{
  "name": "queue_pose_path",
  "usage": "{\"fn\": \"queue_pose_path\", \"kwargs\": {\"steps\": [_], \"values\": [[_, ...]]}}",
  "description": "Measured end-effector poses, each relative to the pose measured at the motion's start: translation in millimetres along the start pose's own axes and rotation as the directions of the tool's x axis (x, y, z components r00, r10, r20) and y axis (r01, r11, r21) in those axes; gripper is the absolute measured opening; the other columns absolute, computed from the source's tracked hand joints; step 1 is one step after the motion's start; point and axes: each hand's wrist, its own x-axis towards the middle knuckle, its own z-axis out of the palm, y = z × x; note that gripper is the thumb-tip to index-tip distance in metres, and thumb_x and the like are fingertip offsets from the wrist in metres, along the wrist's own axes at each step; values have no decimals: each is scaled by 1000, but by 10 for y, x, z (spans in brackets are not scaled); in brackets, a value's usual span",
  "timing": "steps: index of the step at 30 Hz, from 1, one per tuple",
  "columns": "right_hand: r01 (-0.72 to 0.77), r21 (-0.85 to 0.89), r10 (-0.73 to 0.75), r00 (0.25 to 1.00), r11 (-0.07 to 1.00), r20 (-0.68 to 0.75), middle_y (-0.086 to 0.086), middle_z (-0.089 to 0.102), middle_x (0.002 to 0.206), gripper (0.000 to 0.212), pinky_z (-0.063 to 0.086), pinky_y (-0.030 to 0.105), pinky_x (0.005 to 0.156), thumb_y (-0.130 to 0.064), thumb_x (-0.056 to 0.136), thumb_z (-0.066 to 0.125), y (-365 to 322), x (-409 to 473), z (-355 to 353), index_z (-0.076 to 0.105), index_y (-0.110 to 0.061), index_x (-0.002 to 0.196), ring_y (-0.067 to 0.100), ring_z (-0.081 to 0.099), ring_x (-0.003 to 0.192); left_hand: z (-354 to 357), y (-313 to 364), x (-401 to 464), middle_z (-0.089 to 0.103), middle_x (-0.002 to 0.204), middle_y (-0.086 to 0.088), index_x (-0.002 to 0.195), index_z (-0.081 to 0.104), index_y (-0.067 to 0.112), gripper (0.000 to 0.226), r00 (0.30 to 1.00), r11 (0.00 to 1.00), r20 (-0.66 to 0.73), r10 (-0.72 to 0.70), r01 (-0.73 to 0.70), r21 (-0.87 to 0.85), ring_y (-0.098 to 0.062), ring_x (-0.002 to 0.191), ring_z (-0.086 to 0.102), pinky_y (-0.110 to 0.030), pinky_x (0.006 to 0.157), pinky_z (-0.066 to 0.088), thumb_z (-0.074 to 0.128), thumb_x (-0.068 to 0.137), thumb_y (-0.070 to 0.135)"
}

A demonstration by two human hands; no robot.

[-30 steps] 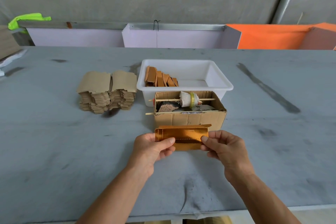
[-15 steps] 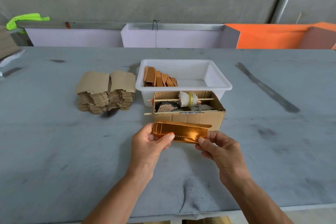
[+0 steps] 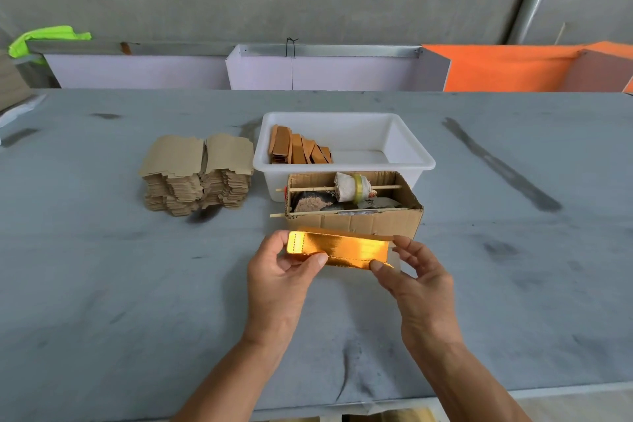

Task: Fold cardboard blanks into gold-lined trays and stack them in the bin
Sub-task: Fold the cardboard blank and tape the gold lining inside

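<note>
A gold-lined cardboard blank (image 3: 346, 248) is held between both hands just above the table, gold side up, its long sides bent upward. My left hand (image 3: 281, 271) pinches its left end between thumb and fingers. At the right end, my right hand (image 3: 412, 276) pinches the blank with its thumb on the near edge. The white bin (image 3: 409, 142) stands behind, with several folded trays (image 3: 298, 147) leaning at its left end. A stack of flat brown blanks (image 3: 197, 175) lies left of the bin.
An open cardboard box (image 3: 356, 224) with sticks, a tape roll and scraps stands directly behind the blank, against the bin's front. The grey table (image 3: 102, 284) stretches to both sides. Purple and orange panels (image 3: 496, 68) line the far edge.
The blank has gone from lying flat between the hands to having its long sides bent up into a trough. Both hands have shifted slightly up and toward the cardboard box.
</note>
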Motion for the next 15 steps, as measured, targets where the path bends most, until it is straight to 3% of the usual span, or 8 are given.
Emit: {"fn": "queue_pose_path", "kwargs": {"steps": [4,7,12,15], "values": [[-51,81,51,999,995,0,3,55,108,54,50,33,81,6,73,73,28,8,7,55,-21,117,17,60,85,18,-3,-17,71,81,8,100,58,17,48,998,998,-50,-30,27,-60,-7,69,68,-15,64,52,71,68,-16],[-129,177,126,992,976,27,8,54,101,58,52,28,74,6,72,73,38,11,1,52,-17,121,27,63,94,24,-3,-19,69,94,1,103,57,18,54,997,990,-68,-40,30,-134,-8,79,69,-18,68,53,70,66,-20],[-242,282,212,968,928,133,7,70,77,64,55,23,58,1,60,75,34,-33,62,54,-6,120,21,70,72,79,4,-42,71,93,-5,104,56,15,55,997,982,-61,-53,41,-186,-11,80,69,-17,69,52,69,65,-22],[-235,301,205,970,924,129,6,71,75,67,54,21,54,-1,55,75,27,-37,68,55,-4,118,19,70,68,76,5,-55,73,83,-3,101,57,14,52,991,963,-36,-130,117,-244,-10,73,69,-16,64,52,71,63,-19]]}}
